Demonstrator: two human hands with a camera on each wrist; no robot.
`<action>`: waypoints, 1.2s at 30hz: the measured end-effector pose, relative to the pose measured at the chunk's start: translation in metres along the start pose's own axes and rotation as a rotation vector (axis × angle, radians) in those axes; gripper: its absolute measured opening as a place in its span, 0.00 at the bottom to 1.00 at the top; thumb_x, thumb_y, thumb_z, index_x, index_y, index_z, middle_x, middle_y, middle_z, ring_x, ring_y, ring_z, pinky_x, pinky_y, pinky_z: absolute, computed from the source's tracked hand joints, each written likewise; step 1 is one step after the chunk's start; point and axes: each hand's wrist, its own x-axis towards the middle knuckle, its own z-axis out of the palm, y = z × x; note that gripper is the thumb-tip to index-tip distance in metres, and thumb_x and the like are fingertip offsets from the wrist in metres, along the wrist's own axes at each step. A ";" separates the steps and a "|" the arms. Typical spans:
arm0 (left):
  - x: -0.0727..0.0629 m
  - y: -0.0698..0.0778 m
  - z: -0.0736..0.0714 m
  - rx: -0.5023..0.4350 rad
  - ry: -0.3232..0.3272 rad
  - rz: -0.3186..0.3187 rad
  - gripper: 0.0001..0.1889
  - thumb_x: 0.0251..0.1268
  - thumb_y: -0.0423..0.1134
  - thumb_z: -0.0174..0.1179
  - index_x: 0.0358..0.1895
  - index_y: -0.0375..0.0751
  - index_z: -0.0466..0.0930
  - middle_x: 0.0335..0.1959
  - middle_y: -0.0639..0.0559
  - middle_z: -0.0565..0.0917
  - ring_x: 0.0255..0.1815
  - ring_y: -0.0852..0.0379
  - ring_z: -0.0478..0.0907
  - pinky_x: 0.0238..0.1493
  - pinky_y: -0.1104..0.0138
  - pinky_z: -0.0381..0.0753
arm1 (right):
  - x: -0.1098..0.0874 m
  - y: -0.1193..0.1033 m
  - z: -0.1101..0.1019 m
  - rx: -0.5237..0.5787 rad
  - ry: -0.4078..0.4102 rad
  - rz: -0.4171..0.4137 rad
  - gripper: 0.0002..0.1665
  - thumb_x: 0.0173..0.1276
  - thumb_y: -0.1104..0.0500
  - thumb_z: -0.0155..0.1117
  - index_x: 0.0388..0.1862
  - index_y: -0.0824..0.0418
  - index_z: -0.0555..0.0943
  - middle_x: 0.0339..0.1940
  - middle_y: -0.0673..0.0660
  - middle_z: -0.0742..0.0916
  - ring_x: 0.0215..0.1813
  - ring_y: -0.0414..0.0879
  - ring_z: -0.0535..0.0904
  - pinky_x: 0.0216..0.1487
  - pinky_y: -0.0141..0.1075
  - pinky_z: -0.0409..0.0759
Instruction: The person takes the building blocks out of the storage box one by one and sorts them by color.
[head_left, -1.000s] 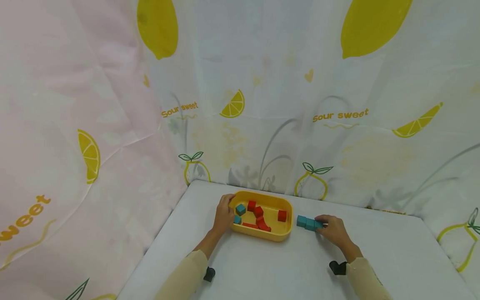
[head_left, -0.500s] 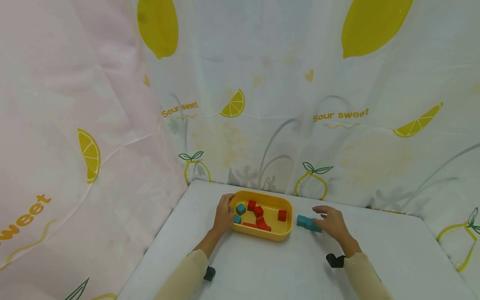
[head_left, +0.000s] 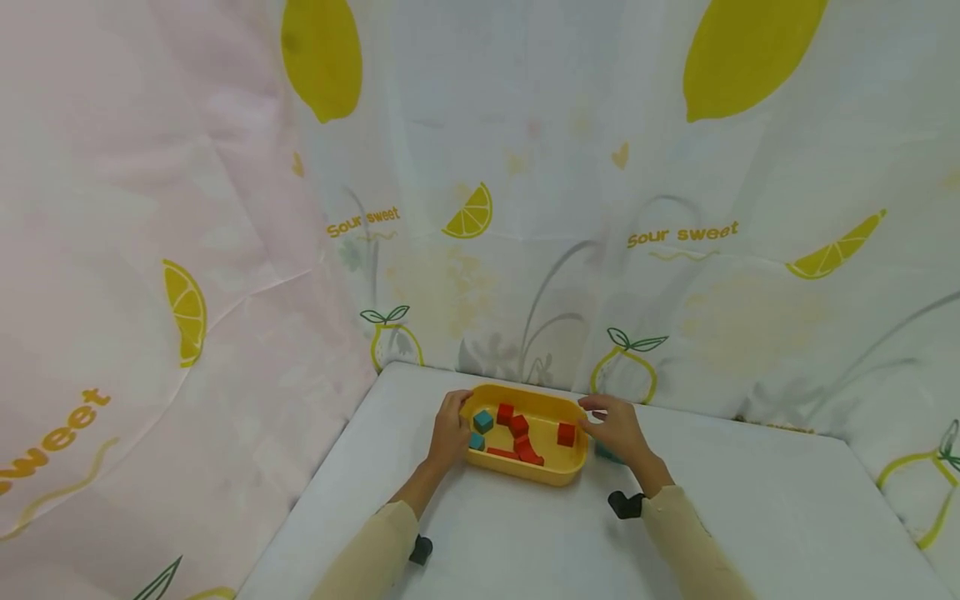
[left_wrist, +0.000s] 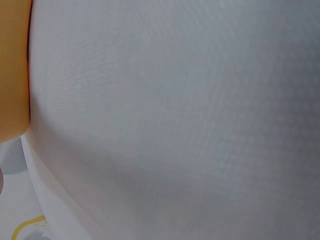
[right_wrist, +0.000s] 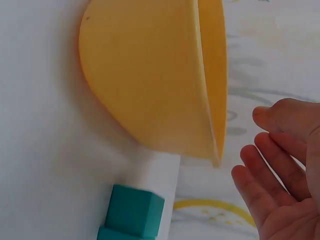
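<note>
A yellow plastic tray [head_left: 525, 474] sits on the white table, with red blocks [head_left: 518, 427] and two teal cubes [head_left: 483, 421] inside. My left hand [head_left: 450, 432] holds the tray's left end, fingertips at the rim. Its wrist view shows only the tray's yellow wall [left_wrist: 12, 65] and the tabletop. Over the tray's right rim is my right hand [head_left: 618, 427], fingers relaxed and spread with nothing between them. Teal cubes [head_left: 605, 452] lie on the table just right of the tray, mostly hidden behind that hand; the right wrist view shows the teal cubes [right_wrist: 131, 212] below the yellow wall.
A white cloth [head_left: 525, 250] printed with lemons hangs behind the table and along its left side. Black wrist mounts [head_left: 627, 505] stick out near both sleeves. The white tabletop [head_left: 750, 492] extends to the right and toward the front.
My right hand has let go of the rightmost teal cube in the row, lifted, and moved left to the tray's right rim. The left hand stays at the tray's left end.
</note>
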 end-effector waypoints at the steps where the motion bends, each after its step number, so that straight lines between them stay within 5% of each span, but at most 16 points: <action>1: 0.000 0.000 0.000 -0.002 -0.003 -0.003 0.26 0.53 0.11 0.44 0.56 0.27 0.72 0.53 0.39 0.75 0.59 0.47 0.74 0.64 0.60 0.72 | 0.002 -0.003 0.005 0.008 -0.007 -0.009 0.18 0.57 0.70 0.70 0.48 0.73 0.82 0.46 0.67 0.85 0.50 0.61 0.81 0.52 0.50 0.81; 14: 0.002 0.000 -0.005 -0.010 0.007 -0.003 0.26 0.53 0.12 0.43 0.57 0.27 0.72 0.53 0.38 0.75 0.59 0.46 0.74 0.64 0.56 0.72 | 0.033 -0.041 0.068 -0.029 -0.106 -0.100 0.17 0.58 0.65 0.71 0.47 0.71 0.84 0.45 0.64 0.86 0.47 0.58 0.82 0.50 0.47 0.83; 21: 0.000 0.001 -0.003 -0.007 -0.009 0.004 0.25 0.53 0.12 0.44 0.56 0.25 0.71 0.53 0.38 0.75 0.58 0.45 0.74 0.63 0.55 0.73 | 0.046 -0.056 0.089 0.002 -0.198 -0.087 0.21 0.60 0.65 0.69 0.51 0.74 0.81 0.49 0.67 0.85 0.50 0.61 0.81 0.50 0.48 0.83; 27: 0.000 0.002 -0.002 -0.024 -0.018 -0.002 0.26 0.52 0.12 0.44 0.56 0.26 0.72 0.53 0.39 0.75 0.58 0.46 0.74 0.63 0.56 0.72 | 0.057 -0.065 0.104 0.003 -0.194 -0.143 0.20 0.59 0.67 0.71 0.50 0.76 0.81 0.47 0.69 0.85 0.48 0.61 0.82 0.49 0.48 0.83; 36: -0.001 -0.003 -0.002 0.027 0.019 0.091 0.25 0.50 0.10 0.46 0.54 0.24 0.73 0.50 0.37 0.76 0.54 0.45 0.76 0.59 0.56 0.76 | 0.058 -0.068 0.123 -0.076 -0.191 -0.083 0.22 0.58 0.65 0.72 0.49 0.75 0.82 0.46 0.67 0.86 0.45 0.59 0.82 0.50 0.48 0.83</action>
